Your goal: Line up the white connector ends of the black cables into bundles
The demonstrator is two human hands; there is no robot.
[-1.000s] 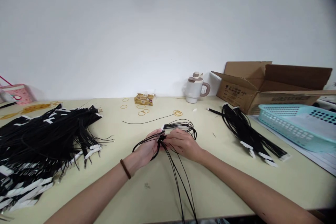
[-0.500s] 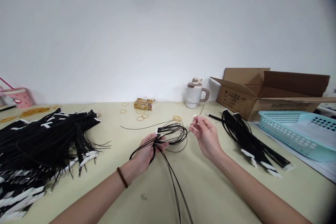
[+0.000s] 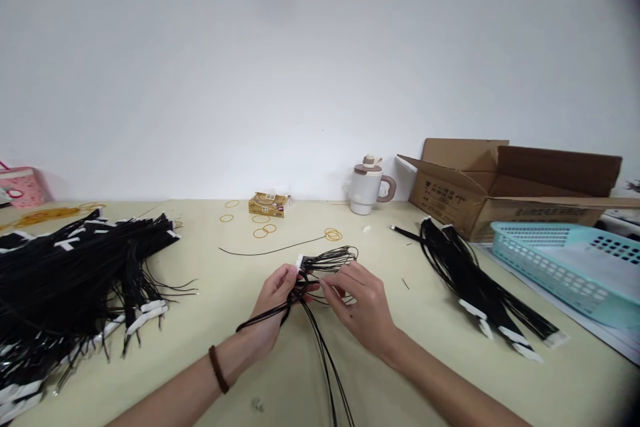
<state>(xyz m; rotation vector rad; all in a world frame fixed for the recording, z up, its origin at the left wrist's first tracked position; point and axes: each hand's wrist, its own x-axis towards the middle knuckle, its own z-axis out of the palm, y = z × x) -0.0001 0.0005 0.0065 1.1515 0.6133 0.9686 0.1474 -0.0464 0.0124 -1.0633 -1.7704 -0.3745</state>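
Observation:
My left hand [image 3: 273, 303] is closed around a looped bundle of thin black wires [image 3: 327, 260] with a white connector [image 3: 300, 261] at its top, low over the table's middle. My right hand [image 3: 363, 303] is right beside it, its fingers pinched on the wires near the connector. The wires' long tails [image 3: 325, 363] trail toward me off the table's front. A brown band circles my left wrist.
A big heap of black wire harnesses [image 3: 65, 280] fills the left. A smaller bunch [image 3: 470, 277] lies right, by a cardboard box [image 3: 505, 190] and a blue basket [image 3: 565, 260]. Rubber bands [image 3: 333, 234], a small box [image 3: 269, 204], a white mug [image 3: 364, 180] and one loose wire [image 3: 270, 250] sit behind.
My right hand, which had lifted away to the right half a second ago, has come back to the wire bundle and pinches it. My left hand kept holding the bundle.

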